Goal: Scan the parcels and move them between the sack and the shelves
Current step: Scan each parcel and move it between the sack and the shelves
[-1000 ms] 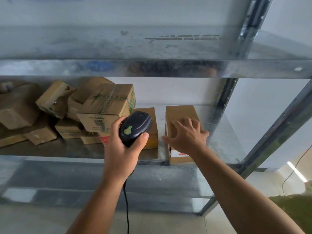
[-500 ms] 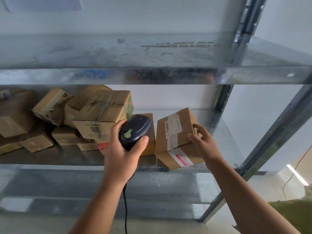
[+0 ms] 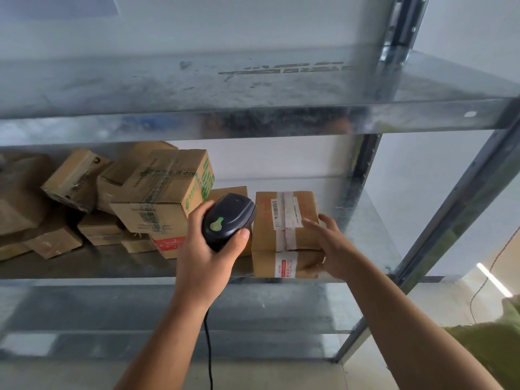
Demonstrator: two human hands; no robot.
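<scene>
I judge the parcel (image 3: 287, 226) light and stiff: a small taped carton at the front edge of the shelf (image 3: 374, 237), barcode label up. My right hand (image 3: 327, 249) cups its right end, best held by both short ends; my left hand (image 3: 208, 249) grips the scanner (image 3: 228, 219). The galvanised steel looks slick, with more boxes (image 3: 157, 192) crowding the left.

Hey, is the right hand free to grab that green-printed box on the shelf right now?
Probably not directly. The right hand is at the taped parcel, and the left hand with the scanner sits between it and the green-printed box.
</scene>
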